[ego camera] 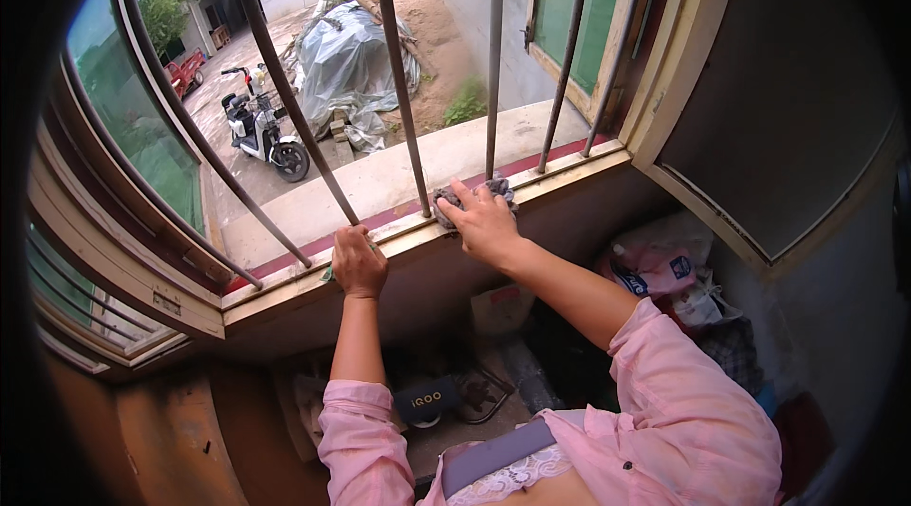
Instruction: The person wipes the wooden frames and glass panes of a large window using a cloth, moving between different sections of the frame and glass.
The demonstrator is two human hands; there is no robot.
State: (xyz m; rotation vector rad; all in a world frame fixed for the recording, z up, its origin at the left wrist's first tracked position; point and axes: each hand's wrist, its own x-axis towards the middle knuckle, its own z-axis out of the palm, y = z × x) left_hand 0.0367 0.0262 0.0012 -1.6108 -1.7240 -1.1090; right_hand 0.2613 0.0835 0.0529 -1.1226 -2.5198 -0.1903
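My right hand (487, 225) presses a crumpled grey cloth (502, 189) onto the inner ledge of the wooden window frame (548, 182), beside the foot of a metal bar (496, 65). My left hand (359, 260) is closed in a fist on the same ledge, at the lower end of another window bar (295, 108). Bits of a green item (327, 274) show at the edge of this fist and between its fingers; the rest is hidden by the hand. Along the ledge runs a dark red strip (527, 159), with the pale outer sill beyond it.
Open green-glass sashes (569, 29) stand outside the bars. A screened frame (783, 79) swings inward at right. Below the ledge lie a dark box (427, 399), a pink package (651, 268) and bags. Outside are a scooter (260, 125) and a sheet-covered pile (349, 65).
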